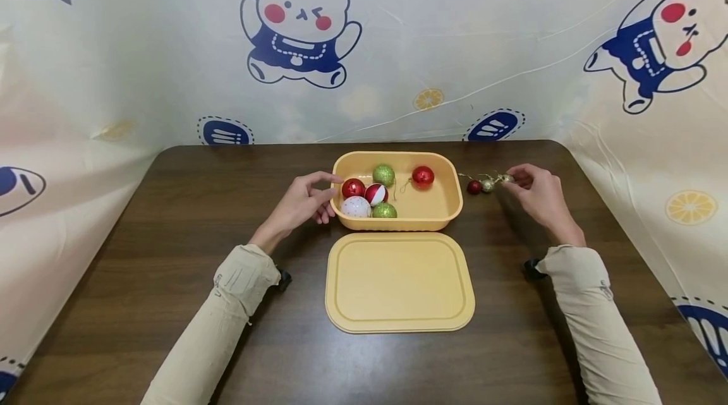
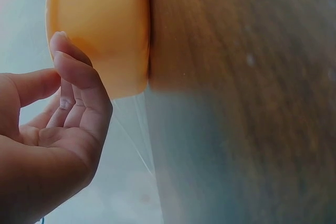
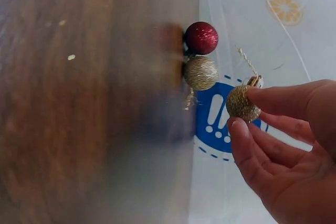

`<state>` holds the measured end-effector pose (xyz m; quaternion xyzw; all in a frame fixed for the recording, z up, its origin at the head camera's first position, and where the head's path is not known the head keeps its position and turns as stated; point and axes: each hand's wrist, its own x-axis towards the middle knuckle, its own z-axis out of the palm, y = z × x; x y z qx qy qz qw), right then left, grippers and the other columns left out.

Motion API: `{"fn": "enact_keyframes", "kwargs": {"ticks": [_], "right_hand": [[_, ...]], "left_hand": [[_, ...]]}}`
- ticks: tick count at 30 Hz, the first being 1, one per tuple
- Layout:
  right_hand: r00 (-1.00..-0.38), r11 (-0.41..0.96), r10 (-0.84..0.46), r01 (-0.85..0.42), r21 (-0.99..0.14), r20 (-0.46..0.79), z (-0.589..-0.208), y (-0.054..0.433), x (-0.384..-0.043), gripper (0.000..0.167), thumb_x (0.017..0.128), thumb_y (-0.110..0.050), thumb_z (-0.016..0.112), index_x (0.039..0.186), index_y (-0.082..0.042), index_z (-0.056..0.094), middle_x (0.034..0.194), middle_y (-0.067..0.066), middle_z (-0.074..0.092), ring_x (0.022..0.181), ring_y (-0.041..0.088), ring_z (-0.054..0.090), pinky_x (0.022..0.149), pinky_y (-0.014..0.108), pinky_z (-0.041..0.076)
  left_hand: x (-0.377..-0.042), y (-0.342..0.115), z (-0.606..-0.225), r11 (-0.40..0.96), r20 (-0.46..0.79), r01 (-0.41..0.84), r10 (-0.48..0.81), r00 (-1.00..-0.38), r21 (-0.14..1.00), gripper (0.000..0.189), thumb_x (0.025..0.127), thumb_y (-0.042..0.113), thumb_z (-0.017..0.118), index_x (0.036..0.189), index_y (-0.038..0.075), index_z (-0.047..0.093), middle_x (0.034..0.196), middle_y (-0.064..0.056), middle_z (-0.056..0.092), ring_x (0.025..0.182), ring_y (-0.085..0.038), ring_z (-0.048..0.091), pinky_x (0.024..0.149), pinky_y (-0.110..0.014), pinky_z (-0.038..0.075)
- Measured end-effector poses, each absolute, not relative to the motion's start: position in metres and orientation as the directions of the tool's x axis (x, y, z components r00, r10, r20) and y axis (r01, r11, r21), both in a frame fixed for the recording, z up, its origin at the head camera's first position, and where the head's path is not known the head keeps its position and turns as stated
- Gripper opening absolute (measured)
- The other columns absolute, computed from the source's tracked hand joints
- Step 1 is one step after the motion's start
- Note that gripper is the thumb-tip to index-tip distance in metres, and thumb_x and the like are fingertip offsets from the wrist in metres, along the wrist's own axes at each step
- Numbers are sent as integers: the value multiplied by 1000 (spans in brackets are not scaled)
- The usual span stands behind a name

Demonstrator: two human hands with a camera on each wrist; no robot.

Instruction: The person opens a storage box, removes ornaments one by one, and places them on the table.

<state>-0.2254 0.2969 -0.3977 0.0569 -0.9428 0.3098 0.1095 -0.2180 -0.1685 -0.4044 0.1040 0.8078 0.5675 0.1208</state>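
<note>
My right hand (image 1: 539, 193) pinches a small gold glitter bauble (image 3: 243, 104) between thumb and fingertips, its cord loop sticking up. Close to it on the table lie a second gold bauble (image 3: 201, 73) and a dark red bauble (image 3: 201, 38), touching each other. At the left end of the yellow box (image 1: 438, 203), my left hand (image 1: 301, 203) has its loosely bent fingers against the rim. Inside the box are red baubles (image 1: 423, 177), green glitter baubles (image 1: 383, 174), a white speckled bauble (image 1: 356, 206) and a red-and-white bauble (image 1: 376, 194).
A yellow lid (image 1: 400, 282) lies flat in front of the box on the dark wooden table (image 1: 273, 342). Behind the table and along its sides hangs a pale cloth (image 1: 398, 32) printed with cartoon bears.
</note>
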Motion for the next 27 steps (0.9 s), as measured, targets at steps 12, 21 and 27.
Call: {"fn": "enact_keyframes", "kwargs": {"ticks": [12,21,27], "right_hand": [[-989,730,63,-45,-682,133,-416,299,-231,29,92,-18,72,110,5,68,102,26,71,73,25,71,54,16,51],[-989,724,85,-21,-689,120,-420,298,-232,29,92,-16,73,109,7,67,99,27,71,63,7,67,53,15,50],[-993,719,70,-17,-695,97,-421,299,-232,32,93,-18,72,111,7,66,102,27,70,67,8,68,55,14,51]], "left_hand": [[-218,-169,-405,340,-82,26,301,-950,940,32,102,14,57,133,6,57,74,-20,66,55,-26,61,53,-31,55],[-219,-169,-405,333,-90,18,305,-948,943,32,103,17,57,133,8,58,75,-22,66,55,-24,61,53,-31,55],[-219,-170,-406,325,-81,25,308,-948,945,32,103,18,57,133,8,58,76,-24,66,55,-24,61,52,-30,54]]}}
